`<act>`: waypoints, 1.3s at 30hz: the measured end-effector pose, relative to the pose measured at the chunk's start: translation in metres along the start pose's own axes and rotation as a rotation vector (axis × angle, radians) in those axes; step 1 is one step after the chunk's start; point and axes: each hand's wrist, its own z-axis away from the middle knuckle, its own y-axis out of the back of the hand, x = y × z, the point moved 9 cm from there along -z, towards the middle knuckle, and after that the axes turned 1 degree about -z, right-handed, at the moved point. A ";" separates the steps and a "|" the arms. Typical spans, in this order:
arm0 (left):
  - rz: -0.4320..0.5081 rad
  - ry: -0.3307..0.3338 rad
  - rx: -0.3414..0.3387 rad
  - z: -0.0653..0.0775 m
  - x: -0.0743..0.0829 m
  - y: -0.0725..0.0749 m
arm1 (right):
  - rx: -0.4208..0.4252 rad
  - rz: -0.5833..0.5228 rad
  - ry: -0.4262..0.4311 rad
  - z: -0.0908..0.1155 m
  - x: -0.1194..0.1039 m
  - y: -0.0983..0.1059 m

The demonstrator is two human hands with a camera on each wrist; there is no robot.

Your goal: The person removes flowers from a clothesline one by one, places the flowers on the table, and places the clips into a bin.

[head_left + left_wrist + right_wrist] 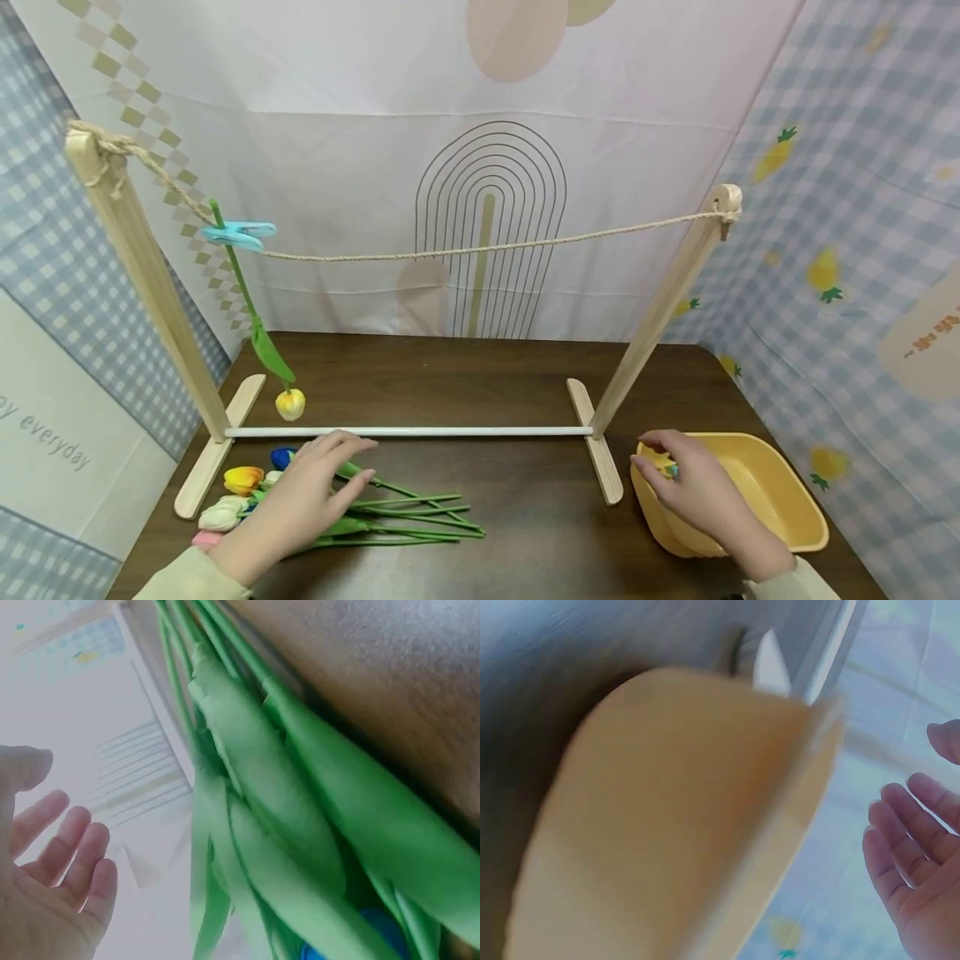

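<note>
My left hand (311,492), fingers relaxed, hovers over a bunch of artificial tulips (420,512) on the table, holding nothing. The blooms are yellow-orange, white, blue and pink; the hand partly covers them. Their green leaves (262,772) fill the left wrist view. Over the near-left rim of a yellow plastic basin (780,492) is my right hand (693,483), with thumb and fingers apart. Small blue and yellow bits show in the basin beside that hand, mostly hidden. A yellow tulip (290,404) hangs head down from the rope, pinned by a light-blue clothespin (240,234).
A twine rope (465,252) sags between a left wooden post (153,287) and a right wooden post (660,308). A white rod (420,432) joins their flat feet low over the dark table (525,550). Printed curtains (337,167) surround the table.
</note>
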 end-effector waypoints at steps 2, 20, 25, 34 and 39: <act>0.004 -0.005 0.038 0.000 0.000 0.006 | 0.012 -0.003 0.038 -0.006 -0.014 -0.001; 0.136 0.057 0.490 0.015 -0.024 0.071 | 0.032 -0.068 0.407 -0.075 -0.145 0.004; 0.187 0.158 0.559 0.014 -0.042 0.088 | 0.102 -0.119 0.607 -0.101 -0.211 0.017; 0.275 0.320 0.467 0.004 -0.067 0.087 | 0.418 -0.205 0.919 -0.142 -0.335 0.060; 0.280 0.341 0.369 -0.004 -0.071 0.082 | 0.523 -0.136 0.946 -0.165 -0.386 0.074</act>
